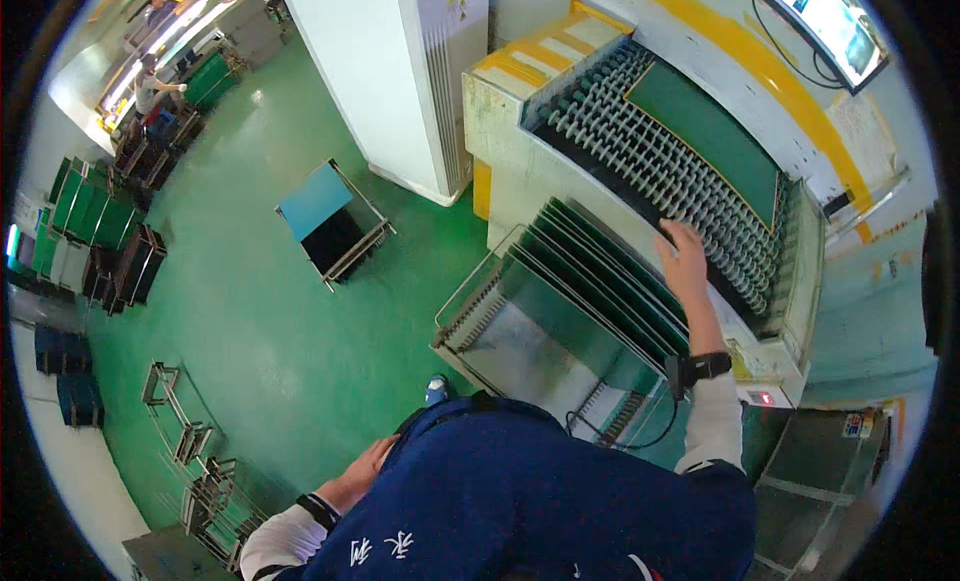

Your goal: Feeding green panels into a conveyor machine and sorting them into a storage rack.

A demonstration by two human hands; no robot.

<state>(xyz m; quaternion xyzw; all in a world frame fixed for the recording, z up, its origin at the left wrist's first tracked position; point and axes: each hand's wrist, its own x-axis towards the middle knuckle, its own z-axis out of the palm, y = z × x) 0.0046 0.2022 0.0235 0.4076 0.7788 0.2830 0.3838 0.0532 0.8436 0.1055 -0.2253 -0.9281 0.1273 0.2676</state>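
Note:
My right hand [685,259] reaches over the near edge of a roller conveyor [640,146]. Its fingers are apart and hold nothing. Lying on the rollers beyond it is a flat dark green panel [710,131] with a thin yellowish border. Below and left of that hand, several similar green panels [580,271] stand on edge, side by side, in a slotted metal rack [470,356]. My left hand [362,473] rests against my side at the dark blue apron [540,491], its fingers stretched out and partly hidden by the cloth.
A white cabinet [370,71] stands left of the conveyor. On the green floor are a small cart [335,226] with a blue sheet and several empty metal racks [190,441]. A screen [830,26] hangs at upper right. Another person [150,86] works far left.

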